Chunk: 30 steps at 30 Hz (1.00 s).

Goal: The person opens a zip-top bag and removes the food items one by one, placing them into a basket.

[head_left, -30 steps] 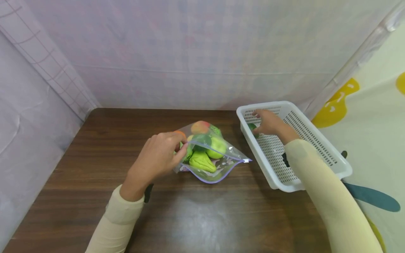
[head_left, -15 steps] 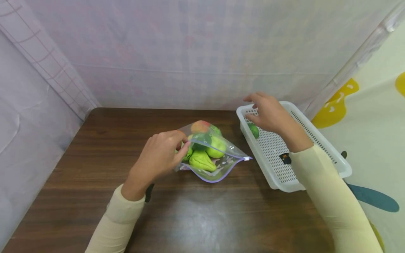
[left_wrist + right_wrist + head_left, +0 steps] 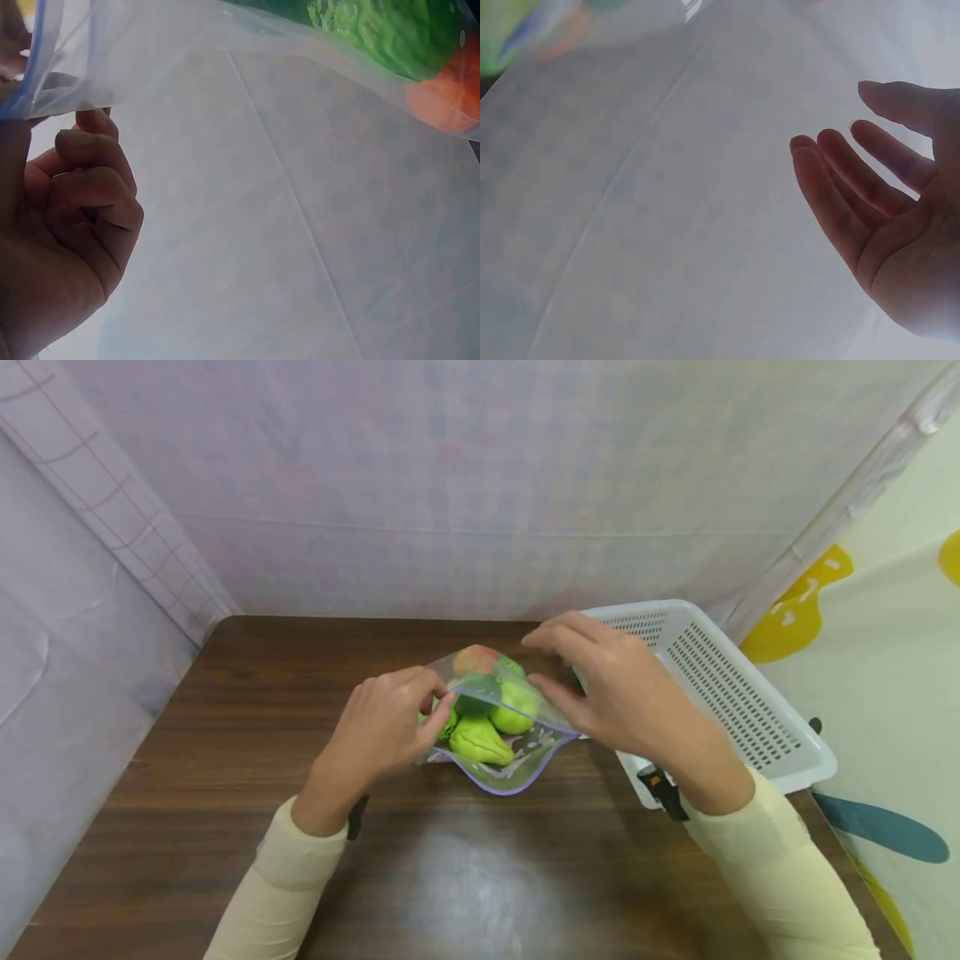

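Observation:
In the head view, a clear zip bag [image 3: 551, 768] with a purple rim lies on the table, its mouth parted. Inside show a yellow-green chayote [image 3: 480, 743], a light-green round fruit [image 3: 512, 720], a dark green piece behind the film and an orange-red fruit [image 3: 474, 660]. My left hand [image 3: 382, 718] pinches the rim at the bag's left end, thumb against forefinger; the left wrist view shows its other fingers curled. My right hand [image 3: 615, 685] holds nothing, fingers spread, at the bag's right end. It covers the zip slider; contact with the film cannot be told.
A white perforated basket [image 3: 813, 764] stands on the right of the brown wooden table [image 3: 247, 693]. My right hand and wrist hide its left part. Pale cloth [image 3: 480, 527] hangs behind the table, and a patterned cloth [image 3: 900, 693] hangs at the right.
My empty right hand has come out of the basket, lifted over its left rim and moved left to the bag. My left hand keeps its pinch, almost still.

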Each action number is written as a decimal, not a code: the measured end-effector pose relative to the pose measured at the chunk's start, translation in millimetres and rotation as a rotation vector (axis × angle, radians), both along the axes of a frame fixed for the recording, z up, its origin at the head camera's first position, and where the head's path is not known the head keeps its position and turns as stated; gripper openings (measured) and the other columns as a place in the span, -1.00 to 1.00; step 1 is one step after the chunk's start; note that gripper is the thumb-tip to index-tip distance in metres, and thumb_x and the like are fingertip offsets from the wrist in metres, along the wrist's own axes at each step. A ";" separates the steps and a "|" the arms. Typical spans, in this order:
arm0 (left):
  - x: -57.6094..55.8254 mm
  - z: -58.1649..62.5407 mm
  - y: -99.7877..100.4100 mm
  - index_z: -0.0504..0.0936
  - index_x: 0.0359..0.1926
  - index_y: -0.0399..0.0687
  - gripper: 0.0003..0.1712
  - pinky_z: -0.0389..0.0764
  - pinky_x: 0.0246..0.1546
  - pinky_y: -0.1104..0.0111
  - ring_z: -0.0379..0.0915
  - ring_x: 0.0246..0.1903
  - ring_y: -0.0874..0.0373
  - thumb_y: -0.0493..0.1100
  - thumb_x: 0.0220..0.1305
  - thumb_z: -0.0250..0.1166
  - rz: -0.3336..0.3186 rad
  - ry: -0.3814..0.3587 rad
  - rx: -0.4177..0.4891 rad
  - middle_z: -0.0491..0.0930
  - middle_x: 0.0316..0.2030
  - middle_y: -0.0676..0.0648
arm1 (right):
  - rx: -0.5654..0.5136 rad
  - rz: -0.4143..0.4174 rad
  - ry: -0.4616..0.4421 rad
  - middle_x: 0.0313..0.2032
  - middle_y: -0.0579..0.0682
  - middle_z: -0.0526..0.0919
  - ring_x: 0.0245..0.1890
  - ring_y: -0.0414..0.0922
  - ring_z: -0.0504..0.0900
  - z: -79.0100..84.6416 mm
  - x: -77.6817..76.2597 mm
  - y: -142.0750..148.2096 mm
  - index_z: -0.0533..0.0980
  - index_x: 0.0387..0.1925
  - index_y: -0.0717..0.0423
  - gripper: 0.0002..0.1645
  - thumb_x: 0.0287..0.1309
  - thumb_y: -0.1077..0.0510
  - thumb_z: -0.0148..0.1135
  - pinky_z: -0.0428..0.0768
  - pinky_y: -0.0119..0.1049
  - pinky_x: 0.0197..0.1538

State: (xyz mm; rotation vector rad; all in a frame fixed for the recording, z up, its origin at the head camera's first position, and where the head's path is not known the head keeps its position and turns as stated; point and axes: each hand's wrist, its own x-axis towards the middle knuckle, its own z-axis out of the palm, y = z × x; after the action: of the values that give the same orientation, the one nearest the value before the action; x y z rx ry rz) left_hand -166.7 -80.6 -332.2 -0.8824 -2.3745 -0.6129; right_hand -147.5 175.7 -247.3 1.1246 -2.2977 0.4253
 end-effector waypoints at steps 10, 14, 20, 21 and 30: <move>0.6 2.7 -1.2 0.62 -0.48 -0.17 -0.86 0.47 -0.76 0.28 0.39 -0.69 0.18 -0.21 0.17 0.30 0.000 0.036 0.012 0.57 -0.63 -0.06 | 0.192 0.182 0.033 -0.30 -0.02 0.72 -0.33 -0.16 0.64 -33.1 30.8 -40.0 0.64 -0.19 0.13 -0.74 0.04 0.14 0.43 0.72 -0.24 -0.36; 1.1 2.9 -1.6 0.62 -0.49 -0.17 -0.86 0.45 -0.78 0.29 0.37 -0.70 0.18 -0.21 0.16 0.29 0.011 0.044 0.015 0.56 -0.64 -0.07 | 0.240 0.146 0.059 -0.33 -0.01 0.70 -0.35 -0.14 0.64 -52.6 26.0 -48.7 0.63 -0.22 0.14 -0.79 0.06 0.18 0.37 0.71 -0.24 -0.40; 1.6 3.3 -2.2 0.62 -0.50 -0.18 -0.86 0.42 -0.79 0.31 0.34 -0.71 0.19 -0.22 0.16 0.28 0.013 0.050 0.027 0.54 -0.64 -0.05 | 0.269 0.094 0.106 -0.17 0.08 0.72 -0.19 -0.07 0.66 -72.5 14.7 -56.1 0.60 -0.14 0.23 -0.75 0.11 0.27 0.28 0.74 -0.28 -0.29; 1.6 3.4 -2.3 0.62 -0.50 -0.18 -0.86 0.42 -0.79 0.31 0.35 -0.70 0.19 -0.22 0.16 0.28 0.011 0.051 0.028 0.54 -0.64 -0.05 | 0.270 0.088 0.112 -0.14 0.09 0.72 -0.16 -0.06 0.66 -74.9 12.5 -57.1 0.60 -0.12 0.25 -0.74 0.11 0.28 0.28 0.74 -0.27 -0.26; 0.5 2.7 -2.5 0.62 -0.49 -0.18 -0.86 0.41 -0.79 0.31 0.34 -0.72 0.19 -0.22 0.16 0.28 0.002 0.064 0.039 0.53 -0.65 -0.05 | 0.335 -0.020 0.094 0.03 0.19 0.66 0.07 0.07 0.59 -93.6 -10.9 -67.2 0.55 0.03 0.32 -0.59 0.10 0.31 0.21 0.68 -0.13 0.04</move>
State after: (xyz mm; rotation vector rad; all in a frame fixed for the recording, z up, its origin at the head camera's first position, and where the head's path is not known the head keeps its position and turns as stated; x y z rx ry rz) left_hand -166.2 -83.1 -329.5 -0.8699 -2.2986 -0.6191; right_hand -158.4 108.5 -340.9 1.2469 -2.3496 -0.0241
